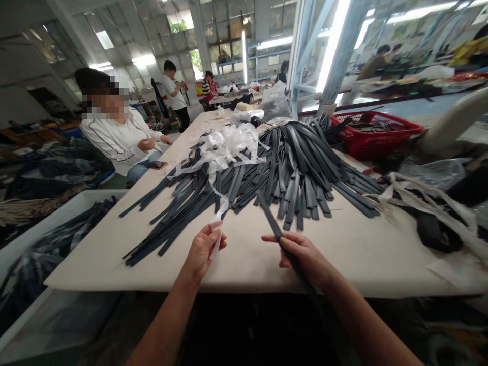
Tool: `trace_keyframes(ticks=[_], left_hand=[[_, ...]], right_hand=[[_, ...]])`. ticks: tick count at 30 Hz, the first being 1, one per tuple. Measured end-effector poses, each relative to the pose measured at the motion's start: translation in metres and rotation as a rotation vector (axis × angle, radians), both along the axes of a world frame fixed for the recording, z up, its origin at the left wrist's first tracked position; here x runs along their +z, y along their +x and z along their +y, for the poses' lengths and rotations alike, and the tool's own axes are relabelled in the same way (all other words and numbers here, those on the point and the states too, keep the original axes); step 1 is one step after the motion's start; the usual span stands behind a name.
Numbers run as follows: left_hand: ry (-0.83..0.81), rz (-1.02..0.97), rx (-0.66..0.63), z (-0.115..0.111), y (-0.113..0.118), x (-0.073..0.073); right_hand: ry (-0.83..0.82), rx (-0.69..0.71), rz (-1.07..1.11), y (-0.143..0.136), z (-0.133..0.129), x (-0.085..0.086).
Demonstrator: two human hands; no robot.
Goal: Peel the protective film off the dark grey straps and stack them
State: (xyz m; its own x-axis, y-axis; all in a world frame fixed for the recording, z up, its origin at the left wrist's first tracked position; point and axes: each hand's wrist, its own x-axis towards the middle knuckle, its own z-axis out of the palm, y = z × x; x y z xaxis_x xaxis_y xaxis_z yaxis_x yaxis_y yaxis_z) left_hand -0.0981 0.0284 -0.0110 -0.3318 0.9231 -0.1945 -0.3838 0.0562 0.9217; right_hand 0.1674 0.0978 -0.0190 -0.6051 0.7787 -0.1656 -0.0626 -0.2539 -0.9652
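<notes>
Pinched between the thumb and fingers of my left hand (204,249) is a thin white translucent strip (223,203), trailing up toward a tangled heap of white strips (232,142). My right hand (303,254) grips a flat dark grey strap (271,216); its far end points up and left, and its near end hangs down past the table edge. Beyond both hands, a large pile of dark straps (301,168) fans out over the cream table (244,269). The white heap lies on the left part of this pile.
At left stands a white bin (125,193) of dark strips. A seated person (114,137) is at the table's left side, near a phone (157,164). A red basket (377,137) sits at right, with pale and black webbing (430,203) before it. Other people work farther back.
</notes>
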Motion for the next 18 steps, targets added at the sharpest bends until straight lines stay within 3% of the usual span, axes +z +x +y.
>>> trace_keyframes(ticks=[3, 6, 11, 18], left_hand=[[0.050, 0.123, -0.029, -0.011, 0.005, -0.003], [0.063, 0.247, -0.067, -0.017, 0.003, -0.002], [0.069, 0.367, -0.075, -0.026, -0.002, -0.001], [0.049, 0.286, -0.109, -0.022, -0.014, -0.028]], right_hand=[[-0.033, 0.194, 0.015, -0.046, -0.004, 0.011], [-0.005, 0.277, 0.009, -0.081, -0.004, 0.023], [0.118, 0.263, -0.036, -0.119, -0.004, 0.034], [0.355, 0.224, -0.084, -0.150, 0.007, 0.018]])
